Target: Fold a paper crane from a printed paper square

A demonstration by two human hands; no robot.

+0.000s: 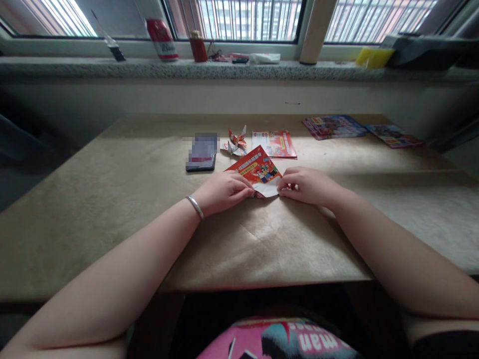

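Observation:
A red printed sheet of paper [258,167] lies on the table between my hands, one corner pointing away from me and its near edge folded up to show white. My left hand [224,190] rests over its left side, thumb and fingers closed on the near edge. On the other side my right hand [309,185] pinches the near right corner, fingers curled. Just beyond the sheet stands a folded paper figure [236,141] in red and white. A dark phone [202,152] lies to the left of that figure.
Behind the sheet lies a stack of red and white leaflets [279,144]. Colourful booklets [335,126] and another booklet [393,135] sit at the back right of the table [112,199]. On the window sill stand a red can [161,40], a red bottle [198,47] and a yellow object [374,58].

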